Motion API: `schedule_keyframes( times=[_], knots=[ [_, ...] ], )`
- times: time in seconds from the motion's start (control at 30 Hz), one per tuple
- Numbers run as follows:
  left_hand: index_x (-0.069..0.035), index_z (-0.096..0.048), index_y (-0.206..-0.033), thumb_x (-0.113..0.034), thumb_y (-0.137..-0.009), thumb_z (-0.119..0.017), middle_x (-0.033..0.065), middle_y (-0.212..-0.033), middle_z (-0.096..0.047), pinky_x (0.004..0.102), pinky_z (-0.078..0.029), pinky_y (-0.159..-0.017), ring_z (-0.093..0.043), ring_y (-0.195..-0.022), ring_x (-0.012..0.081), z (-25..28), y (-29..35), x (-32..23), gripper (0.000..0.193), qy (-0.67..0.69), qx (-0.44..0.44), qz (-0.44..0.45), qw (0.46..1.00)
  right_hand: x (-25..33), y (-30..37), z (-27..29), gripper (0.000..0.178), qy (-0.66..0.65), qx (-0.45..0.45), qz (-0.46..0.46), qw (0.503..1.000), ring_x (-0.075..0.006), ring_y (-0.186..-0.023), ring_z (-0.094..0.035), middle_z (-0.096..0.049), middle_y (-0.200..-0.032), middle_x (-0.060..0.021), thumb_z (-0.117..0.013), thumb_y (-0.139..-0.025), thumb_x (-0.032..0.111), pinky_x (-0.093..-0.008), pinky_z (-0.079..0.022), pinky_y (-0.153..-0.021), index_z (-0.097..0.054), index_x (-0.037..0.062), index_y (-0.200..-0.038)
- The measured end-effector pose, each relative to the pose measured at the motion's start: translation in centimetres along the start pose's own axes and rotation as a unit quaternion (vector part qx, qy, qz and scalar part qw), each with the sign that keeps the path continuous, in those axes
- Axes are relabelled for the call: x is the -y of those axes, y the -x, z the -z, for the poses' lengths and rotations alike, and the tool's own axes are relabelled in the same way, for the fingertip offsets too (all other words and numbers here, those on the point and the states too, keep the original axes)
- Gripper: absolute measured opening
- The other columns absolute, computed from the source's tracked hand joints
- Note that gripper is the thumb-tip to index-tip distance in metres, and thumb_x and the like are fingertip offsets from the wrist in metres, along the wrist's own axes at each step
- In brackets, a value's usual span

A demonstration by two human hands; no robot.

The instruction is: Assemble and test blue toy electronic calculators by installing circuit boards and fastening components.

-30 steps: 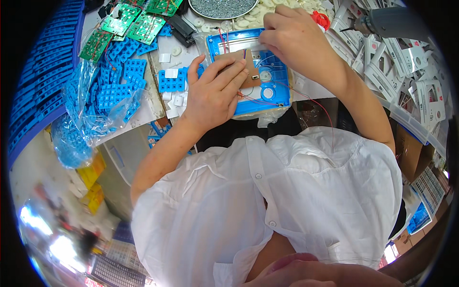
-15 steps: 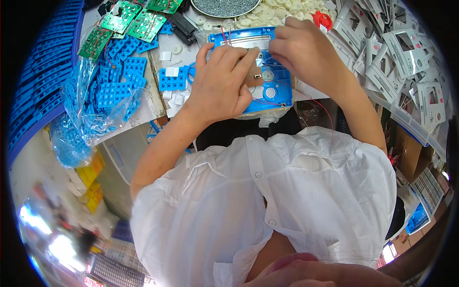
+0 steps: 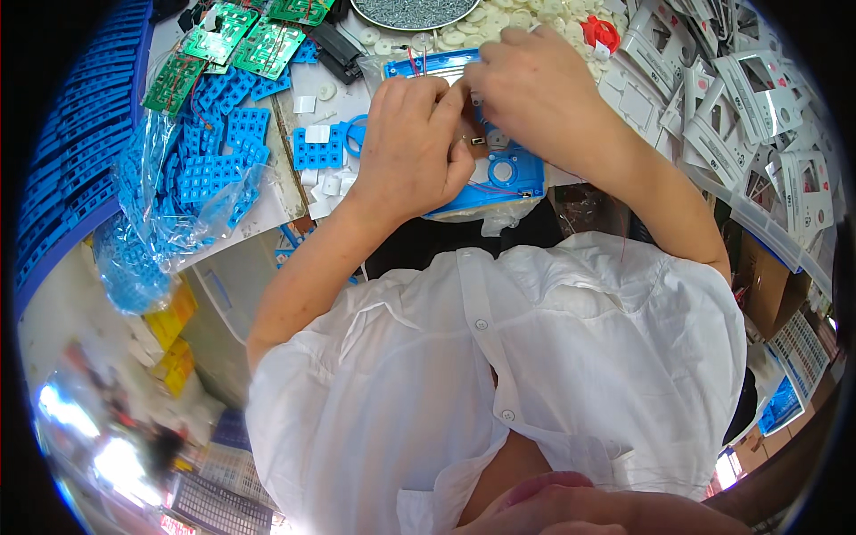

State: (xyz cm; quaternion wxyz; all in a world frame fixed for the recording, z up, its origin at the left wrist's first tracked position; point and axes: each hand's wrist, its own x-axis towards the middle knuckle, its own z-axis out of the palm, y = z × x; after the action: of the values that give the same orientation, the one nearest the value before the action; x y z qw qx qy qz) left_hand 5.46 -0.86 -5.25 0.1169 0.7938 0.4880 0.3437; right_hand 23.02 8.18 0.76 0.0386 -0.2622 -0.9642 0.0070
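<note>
A blue plastic casing [image 3: 528, 171] lies in front of me at the bench's near edge, with thin red wires at its top left. My left hand [image 3: 410, 147] covers its left side, fingers bent and thumb tucked in, gripping a brown circuit board [image 3: 467, 134] inside it. The board is mostly hidden. Reaching over from the right, my right hand [image 3: 535, 94] has its fingertips pinched close to the left fingers above the board. Whatever those fingertips hold is out of sight.
Blue button pads [image 3: 214, 174] and green circuit boards [image 3: 267, 46] lie at the left. A round tray [image 3: 417, 11] of small metal parts stands behind, near cream discs [image 3: 544, 13]. White plastic panels [image 3: 753, 98] pile up at the right, near a red ring [image 3: 601, 36].
My right hand has moved left across the casing, and its fingertips now meet my left fingers. The left fingers have drawn closer together.
</note>
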Motion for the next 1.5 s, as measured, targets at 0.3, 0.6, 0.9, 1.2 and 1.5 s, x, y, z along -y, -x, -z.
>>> schedule_keyframes(
  times=[0.3,0.6,0.9,1.2,1.5],
  knots=[
    [0.002,-0.067,-0.118,-0.017,-0.069,-0.069,0.0126,-0.102,-0.058,0.0451,-0.044,-0.089,-0.056,-0.096,0.0320,0.3,-0.1,-0.2,0.052,-0.036,0.012,0.015,0.999,-1.6,1.5,-0.2,0.009,-0.191,0.024,0.047,0.980,-0.0310,-0.082,-0.068,-0.069,-0.083,-0.0087,-0.072,-0.082,0.017,-0.0433,-0.053,-0.071,-0.072,0.0093,-0.088],
    [-0.002,-0.071,-0.114,-0.009,-0.082,-0.067,0.0136,-0.111,-0.066,0.0354,-0.052,-0.082,-0.064,-0.091,0.0303,3.9,-2.2,2.4,0.032,0.129,-0.020,0.092,0.987,-0.8,3.8,-4.4,0.016,-0.232,-0.197,-0.047,0.951,-0.0261,-0.093,-0.056,-0.064,-0.098,-0.0046,-0.081,-0.079,0.008,-0.0373,-0.049,-0.082,-0.075,0.0088,-0.094],
    [-0.005,-0.071,-0.089,-0.013,-0.081,-0.073,0.0093,-0.081,-0.063,0.0414,-0.047,-0.076,-0.062,-0.080,0.0310,3.1,-5.2,0.9,0.011,0.018,-0.039,0.070,0.997,-0.1,3.5,-4.5,0.015,-0.207,-0.184,-0.081,0.957,-0.0259,-0.097,-0.053,-0.064,-0.101,-0.0041,-0.082,-0.078,0.010,-0.0365,-0.047,-0.084,-0.075,0.0087,-0.091],
    [-0.012,-0.075,-0.106,-0.006,-0.080,-0.065,0.0036,-0.125,-0.070,0.0530,-0.034,-0.112,-0.061,-0.121,0.0252,3.1,-1.9,2.0,0.029,0.003,0.081,-0.075,0.994,-0.8,4.8,-3.0,0.024,-0.194,-0.138,0.007,0.971,-0.0296,-0.103,-0.058,-0.069,-0.105,-0.0067,-0.077,-0.081,0.011,-0.0390,-0.052,-0.087,-0.077,0.0073,-0.105],
    [-0.010,-0.074,-0.108,-0.009,-0.077,-0.069,0.0016,-0.119,-0.072,0.0547,-0.037,-0.112,-0.063,-0.117,0.0241,2.5,0.0,1.7,0.031,-0.028,0.056,-0.070,0.996,-0.2,5.5,-2.7,0.026,-0.161,-0.126,0.002,0.979,-0.0303,-0.109,-0.058,-0.069,-0.112,-0.0068,-0.077,-0.081,0.012,-0.0388,-0.054,-0.091,-0.077,0.0076,-0.106]
  ],
)
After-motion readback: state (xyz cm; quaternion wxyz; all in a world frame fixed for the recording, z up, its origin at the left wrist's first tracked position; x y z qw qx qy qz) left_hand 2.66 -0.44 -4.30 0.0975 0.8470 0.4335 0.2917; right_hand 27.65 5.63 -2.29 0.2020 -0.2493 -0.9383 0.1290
